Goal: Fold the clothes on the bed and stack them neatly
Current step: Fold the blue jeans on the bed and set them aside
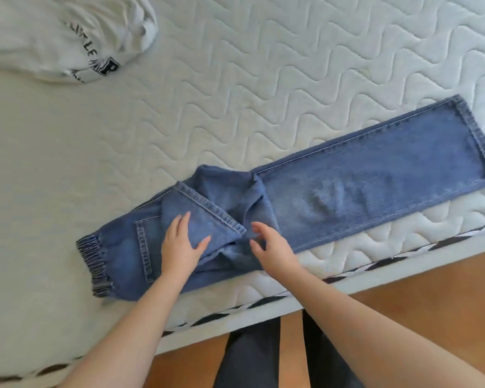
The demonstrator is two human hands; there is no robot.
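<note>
A pair of blue jeans (361, 186) lies along the near edge of the bed, waistband at the left and one leg stretched out to the right. The other leg is folded back, so its hem lies over the seat. My left hand (181, 245) lies flat on that folded leg, fingers straight. My right hand (269, 245) hovers just right of the hem with fingers loosely spread, holding nothing. A crumpled white shirt (62, 37) with black lettering lies at the far left of the bed.
The white quilted mattress (263, 65) fills most of the view; its near edge (375, 261) runs diagonally with a black-and-white trim. Below it are a wooden floor (417, 298) and my own dark-trousered legs (252, 357).
</note>
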